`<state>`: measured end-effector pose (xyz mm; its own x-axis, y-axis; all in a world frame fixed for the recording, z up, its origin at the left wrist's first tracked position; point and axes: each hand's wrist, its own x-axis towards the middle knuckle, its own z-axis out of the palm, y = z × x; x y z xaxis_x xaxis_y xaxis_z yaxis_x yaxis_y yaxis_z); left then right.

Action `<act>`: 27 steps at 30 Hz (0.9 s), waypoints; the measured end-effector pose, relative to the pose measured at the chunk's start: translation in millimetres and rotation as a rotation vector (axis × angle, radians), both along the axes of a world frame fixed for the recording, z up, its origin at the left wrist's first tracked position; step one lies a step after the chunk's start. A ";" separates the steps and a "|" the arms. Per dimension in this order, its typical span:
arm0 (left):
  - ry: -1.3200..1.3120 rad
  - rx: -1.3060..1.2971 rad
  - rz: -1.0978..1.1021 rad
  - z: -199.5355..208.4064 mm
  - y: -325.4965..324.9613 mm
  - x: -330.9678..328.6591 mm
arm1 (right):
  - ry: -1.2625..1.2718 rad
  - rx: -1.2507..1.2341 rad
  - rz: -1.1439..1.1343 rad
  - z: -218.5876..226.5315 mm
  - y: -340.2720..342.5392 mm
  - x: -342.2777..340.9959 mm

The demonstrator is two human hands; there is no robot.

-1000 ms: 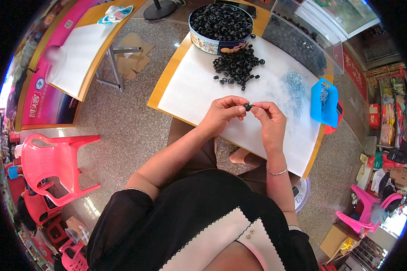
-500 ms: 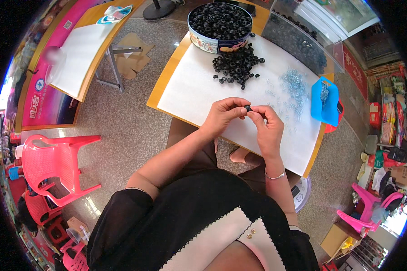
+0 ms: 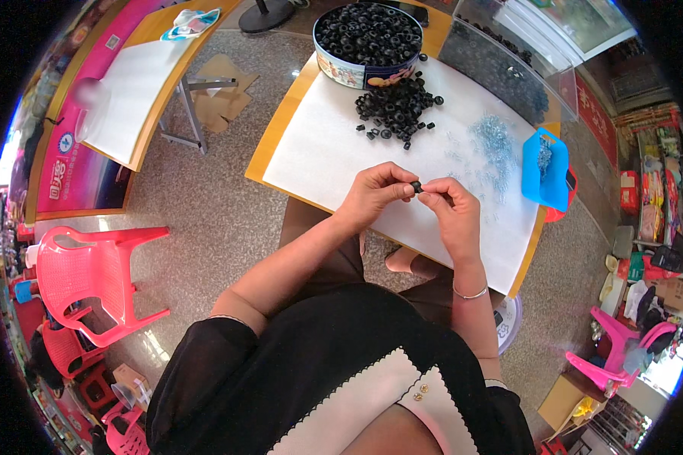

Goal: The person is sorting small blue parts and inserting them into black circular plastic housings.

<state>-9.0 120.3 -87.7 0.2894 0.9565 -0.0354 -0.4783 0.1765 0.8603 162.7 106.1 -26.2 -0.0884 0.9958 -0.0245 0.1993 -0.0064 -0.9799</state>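
Over the near edge of the white-topped table, my left hand (image 3: 373, 196) pinches a small round black plastic part (image 3: 416, 186) between thumb and forefinger. Fingertips of my right hand (image 3: 457, 216) are pressed together against the part's right side. Whatever they grip is too small to make out. Beyond my hands lies a loose pile of similar black parts (image 3: 393, 111). To its right, many tiny pale blue, see-through pieces (image 3: 495, 144) are scattered on the white sheet.
A round tin (image 3: 341, 73) heaped with black parts stands at the back, beside a clear plastic bin (image 3: 501, 76). A blue tray (image 3: 558, 171) with more tiny pieces sits on the right edge. A pink chair (image 3: 91, 273) and a second table (image 3: 133, 91) are to the left.
My right hand has shifted slightly right and its wrist has turned a little. My left hand keeps the black part in almost the same place.
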 end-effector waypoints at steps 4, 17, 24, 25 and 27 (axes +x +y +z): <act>0.077 0.017 -0.063 5.5 1.2 -2.7 | 0.106 -0.128 0.076 -1.7 6.1 11.5; 0.027 -0.019 -0.184 16.6 4.7 -6.6 | -0.220 0.166 0.474 10.0 17.9 21.6; -0.063 -0.067 -0.158 15.9 5.1 -6.5 | -0.088 0.164 0.340 3.0 8.8 2.4; -0.083 -0.085 -0.150 16.9 5.0 -6.6 | -0.070 0.153 0.309 3.7 7.4 -0.7; -0.111 -0.090 -0.175 9.3 6.1 -7.7 | -0.053 0.143 0.278 4.3 7.0 -1.5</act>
